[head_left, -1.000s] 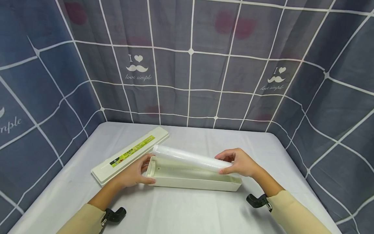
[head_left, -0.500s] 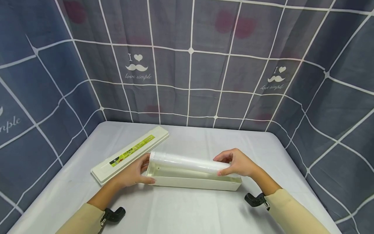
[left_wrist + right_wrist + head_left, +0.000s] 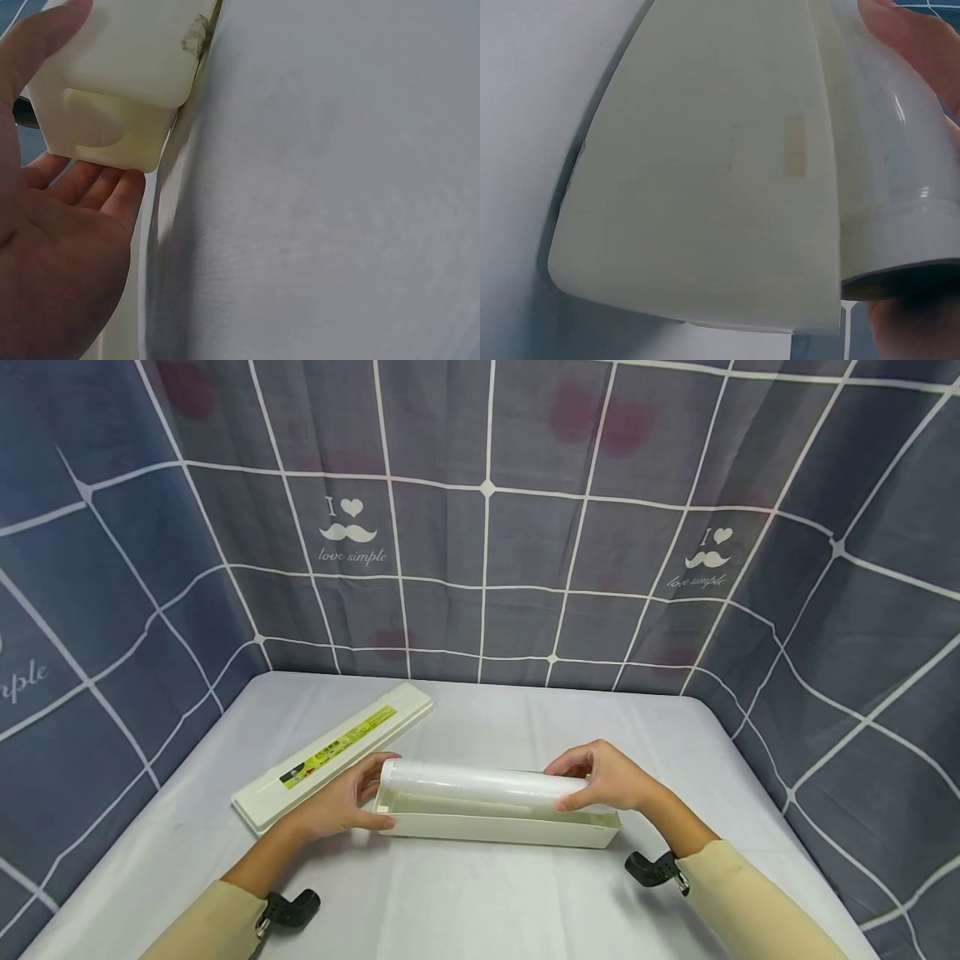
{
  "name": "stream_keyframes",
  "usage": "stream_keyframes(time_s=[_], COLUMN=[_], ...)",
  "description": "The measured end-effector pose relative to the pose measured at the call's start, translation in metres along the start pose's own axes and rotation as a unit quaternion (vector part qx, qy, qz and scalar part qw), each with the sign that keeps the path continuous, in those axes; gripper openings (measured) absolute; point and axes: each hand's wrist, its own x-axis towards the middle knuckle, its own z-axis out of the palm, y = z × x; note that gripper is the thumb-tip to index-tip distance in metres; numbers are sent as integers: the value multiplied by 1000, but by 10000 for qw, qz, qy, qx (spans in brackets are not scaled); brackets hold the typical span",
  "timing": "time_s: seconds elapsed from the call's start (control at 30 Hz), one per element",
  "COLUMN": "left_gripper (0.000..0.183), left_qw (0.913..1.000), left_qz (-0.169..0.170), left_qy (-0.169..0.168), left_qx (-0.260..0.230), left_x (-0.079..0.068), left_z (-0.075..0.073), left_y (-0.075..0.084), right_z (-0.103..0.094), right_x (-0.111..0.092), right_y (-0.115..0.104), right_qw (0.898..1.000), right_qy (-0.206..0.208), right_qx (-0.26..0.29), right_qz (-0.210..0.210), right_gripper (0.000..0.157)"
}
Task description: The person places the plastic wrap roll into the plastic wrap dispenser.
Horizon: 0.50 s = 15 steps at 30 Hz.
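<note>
A long cream plastic box, without its lid, stands lengthwise on the table. My left hand grips its left end, thumb on the front wall and fingers behind; the left wrist view shows fingertips against the box end. My right hand holds a roll of cling film near its right end, thumb in front and fingers behind. The roll lies lengthwise over the box's opening, its left end beside my left hand. In the right wrist view, the roll's hollow end stands above the box rim.
The box's cream lid, with a green label, lies slanted at the back left, close behind my left hand. White cloth covers the table. Checked dark curtains enclose its back and sides.
The left end of the cling film roll has come down and shifted slightly left, so the roll is now nearly level. My right hand moved slightly left with it; my left hand stays on the box.
</note>
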Motion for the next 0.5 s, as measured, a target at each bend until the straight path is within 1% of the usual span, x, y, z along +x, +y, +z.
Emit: stream_keyframes(time_s=[0.23,0.5], left_gripper=[95,95], left_qw=[10000,10000], left_qz=[-56,-98], left_qy=[-9,-14], left_qx=[20,-9], left_x=[1,0], left_z=[0,0], left_y=[1,2], right_z=[1,3], right_x=[0,1], right_y=[3,1], right_qw=[9999,9997], right_qy=[-118,-234], right_qx=[4,-32], right_qz=[-1,-48], right_gripper=[41,41])
